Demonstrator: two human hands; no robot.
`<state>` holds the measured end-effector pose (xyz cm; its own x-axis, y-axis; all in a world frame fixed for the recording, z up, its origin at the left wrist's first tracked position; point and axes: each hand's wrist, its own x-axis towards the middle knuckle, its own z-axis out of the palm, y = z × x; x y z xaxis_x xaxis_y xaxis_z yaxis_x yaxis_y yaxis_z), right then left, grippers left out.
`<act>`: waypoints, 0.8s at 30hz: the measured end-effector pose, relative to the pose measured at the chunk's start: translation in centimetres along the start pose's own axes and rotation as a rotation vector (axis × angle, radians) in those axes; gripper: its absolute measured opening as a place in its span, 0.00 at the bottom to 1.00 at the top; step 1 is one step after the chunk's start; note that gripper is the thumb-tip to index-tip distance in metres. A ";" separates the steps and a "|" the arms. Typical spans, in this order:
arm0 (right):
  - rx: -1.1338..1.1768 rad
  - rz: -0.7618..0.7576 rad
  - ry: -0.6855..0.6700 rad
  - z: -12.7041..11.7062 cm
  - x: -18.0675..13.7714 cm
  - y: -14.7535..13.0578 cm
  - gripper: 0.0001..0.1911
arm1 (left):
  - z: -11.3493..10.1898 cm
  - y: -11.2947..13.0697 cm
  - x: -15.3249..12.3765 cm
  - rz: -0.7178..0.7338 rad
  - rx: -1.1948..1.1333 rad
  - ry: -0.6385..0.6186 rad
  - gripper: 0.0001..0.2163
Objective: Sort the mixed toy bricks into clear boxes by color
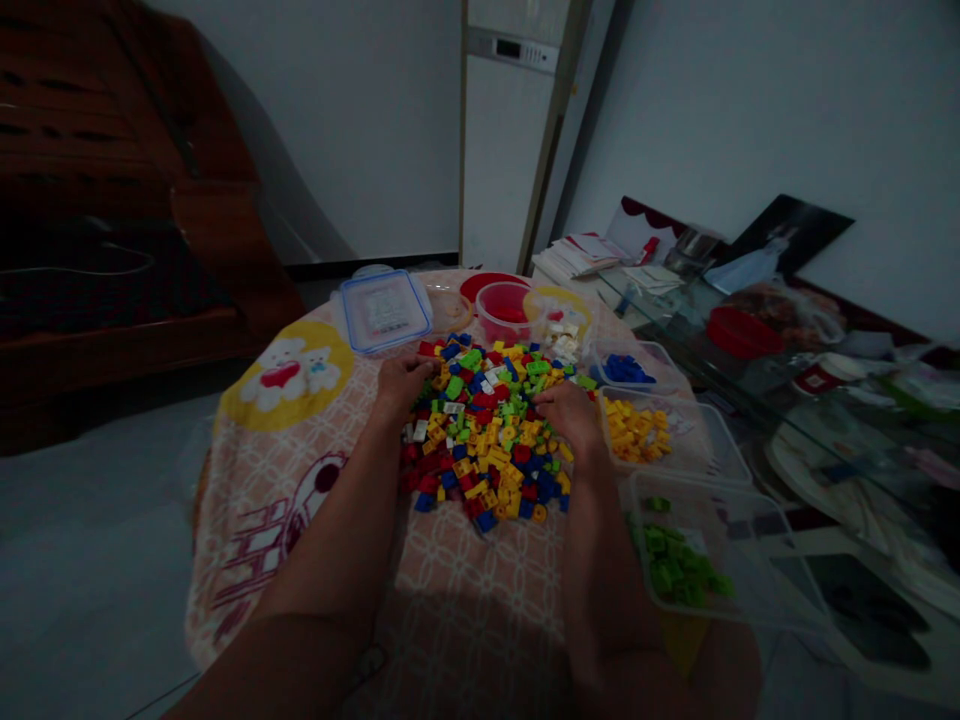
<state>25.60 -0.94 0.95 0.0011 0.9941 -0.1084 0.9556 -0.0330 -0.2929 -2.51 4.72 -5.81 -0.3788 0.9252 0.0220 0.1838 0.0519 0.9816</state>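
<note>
A heap of mixed toy building bricks (499, 430) in red, yellow, blue, green and white lies on the cloth-covered round table (465, 590). My left hand (403, 382) rests at the heap's upper left edge, fingers reaching over the bricks and slightly apart. At the heap's right side, my right hand (570, 412) has its fingers drawn together among the bricks; anything between the fingertips is too small and dark to make out. To its right stand clear boxes with blue bricks (628, 370), yellow bricks (637, 432) and green bricks (679, 565).
Behind the heap are a pink round tub (504, 312), white bricks (564, 340) in a clear container and a blue-rimmed lid (385, 312). A cluttered glass table (679, 325) stands on the right, a wooden bench (217, 230) on the left.
</note>
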 end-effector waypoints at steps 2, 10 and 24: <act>0.001 -0.013 -0.012 0.2 0.1 0.0 0.16 | 0.0 0.1 -0.1 0.001 -0.019 -0.005 0.08; -0.188 0.025 -0.019 -0.1 -0.3 -1.3 0.16 | 0.1 0.4 -0.3 -0.017 -0.040 0.001 0.06; -0.158 0.020 0.018 0.1 -0.1 -1.1 0.15 | 0.0 0.9 -0.4 -0.005 -0.025 0.010 0.07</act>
<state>24.48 -0.98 1.15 0.0248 0.9952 -0.0948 0.9897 -0.0378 -0.1380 -2.20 4.37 -4.95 -0.3886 0.9212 0.0190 0.1590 0.0468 0.9862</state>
